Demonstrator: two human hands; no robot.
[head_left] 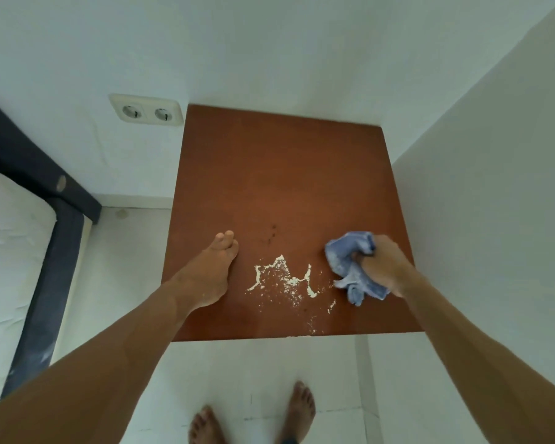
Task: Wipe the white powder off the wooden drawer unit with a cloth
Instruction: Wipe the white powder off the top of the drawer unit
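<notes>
Head view: soft, even indoor light, moderate brightness, cool grey-green cast.
White walls (269,43) read dull grey-green. Drawer unit top (285,174) carries a faint lighter sheen at centre; shadows beside the left hand (210,277) and under the cloth (346,267) are faint, soft-edged. Wide-angle stretch enlarges the forearms (77,379) at the lower corners and slants wall lines. Detail soft overall; right hand (386,264) slightly blurred.

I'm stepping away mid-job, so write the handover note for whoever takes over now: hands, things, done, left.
Left hand: fingers straight, rests on the wooden drawer unit, left of the white powder.
Right hand: grips the bunched blue cloth, on the top right of the powder.
Powder: scattered near the front edge, between the hands.
Done: cloth in hand.
Left: wipe the powder off.
</notes>
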